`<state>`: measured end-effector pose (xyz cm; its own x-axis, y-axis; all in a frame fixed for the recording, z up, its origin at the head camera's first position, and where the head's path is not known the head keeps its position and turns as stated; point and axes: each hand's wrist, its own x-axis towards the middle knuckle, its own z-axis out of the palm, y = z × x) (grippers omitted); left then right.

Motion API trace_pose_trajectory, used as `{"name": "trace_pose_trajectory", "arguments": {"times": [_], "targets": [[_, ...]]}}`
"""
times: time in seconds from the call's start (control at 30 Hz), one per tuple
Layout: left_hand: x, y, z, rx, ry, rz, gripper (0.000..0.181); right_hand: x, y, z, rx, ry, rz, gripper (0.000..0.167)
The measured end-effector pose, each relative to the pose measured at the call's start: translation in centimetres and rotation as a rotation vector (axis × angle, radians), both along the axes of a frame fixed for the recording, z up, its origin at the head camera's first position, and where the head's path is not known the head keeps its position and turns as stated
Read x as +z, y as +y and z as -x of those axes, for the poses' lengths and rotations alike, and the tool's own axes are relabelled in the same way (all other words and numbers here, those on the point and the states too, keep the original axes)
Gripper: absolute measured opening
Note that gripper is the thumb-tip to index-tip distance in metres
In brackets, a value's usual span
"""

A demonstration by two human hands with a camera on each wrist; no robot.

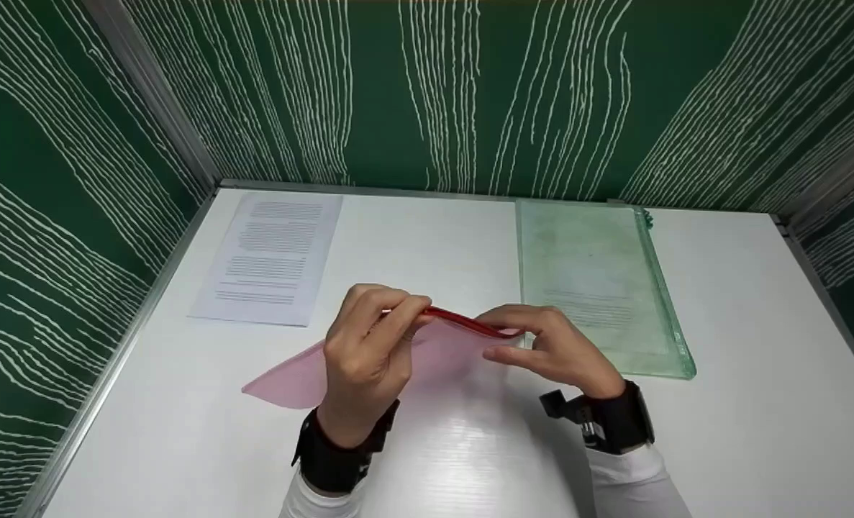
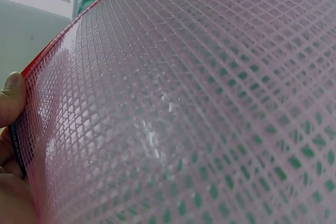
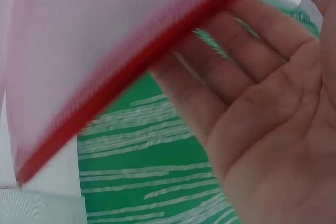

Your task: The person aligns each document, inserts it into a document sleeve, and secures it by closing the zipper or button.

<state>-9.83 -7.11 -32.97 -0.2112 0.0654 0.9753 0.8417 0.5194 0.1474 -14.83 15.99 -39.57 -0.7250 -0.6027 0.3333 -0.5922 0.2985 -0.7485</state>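
Observation:
A translucent pink mesh zip pouch point(image 1: 448, 360) with a red zipper edge point(image 1: 470, 322) is held up above the white table. My left hand point(image 1: 369, 352) pinches the zipper edge near its middle. In the left wrist view the pouch's mesh point(image 2: 157, 93) fills most of the picture, with a thumb point(image 2: 10, 100) at its left edge. My right hand point(image 1: 560, 349) is at the right end of the zipper, its thumb apart from the fingers. The right wrist view shows this palm point(image 3: 268, 124) with fingers fairly straight behind the red edge point(image 3: 142, 59); the fingertips are hidden.
A printed sheet of paper point(image 1: 268, 259) lies at the back left of the table. A green zip pouch point(image 1: 596, 288) with a printed page inside lies at the back right. Green walls with white wavy lines point(image 1: 498, 93) enclose the table's back and sides.

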Motion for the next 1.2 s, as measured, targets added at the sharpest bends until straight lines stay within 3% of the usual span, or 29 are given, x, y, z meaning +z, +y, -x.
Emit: {"name": "trace_pose_trajectory", "arguments": {"times": [0.1,0.23,0.47,0.57,0.73,0.9,1.0,1.1,1.2], "targets": [[-0.1,0.1,0.0,-0.01,-0.003,0.009,0.014,-1.3,-0.2,0.4,0.025,0.006,0.002,0.019],[-0.2,0.2,0.0,-0.023,-0.003,0.013,0.015,-1.7,-0.3,0.5,0.039,0.003,0.03,0.011],[-0.3,0.2,0.2,-0.038,-0.043,0.034,0.023,-1.8,0.1,0.7,-0.041,0.039,0.101,0.013],[-0.5,0.0,0.4,-0.008,-0.091,0.056,0.032,-1.7,0.6,0.7,-0.089,0.047,0.134,0.018],[-0.7,-0.6,0.8,0.091,-0.151,0.052,0.041,-1.3,2.0,0.9,-0.166,0.053,0.189,0.02],[-0.8,-1.6,1.2,0.205,-0.183,-0.001,0.041,-1.1,3.7,1.1,-0.174,-0.014,0.296,0.019],[-0.9,-2.4,1.5,0.251,-0.211,-0.061,0.041,-0.9,4.6,1.0,-0.228,-0.084,0.33,0.019],[-1.0,-3.0,1.8,0.245,-0.266,-0.16,0.046,-0.5,5.2,0.9,-0.325,-0.128,0.321,0.015],[-0.9,-3.3,1.9,0.188,-0.339,-0.265,0.054,-0.2,5.6,0.7,-0.393,-0.152,0.311,0.012]]}}
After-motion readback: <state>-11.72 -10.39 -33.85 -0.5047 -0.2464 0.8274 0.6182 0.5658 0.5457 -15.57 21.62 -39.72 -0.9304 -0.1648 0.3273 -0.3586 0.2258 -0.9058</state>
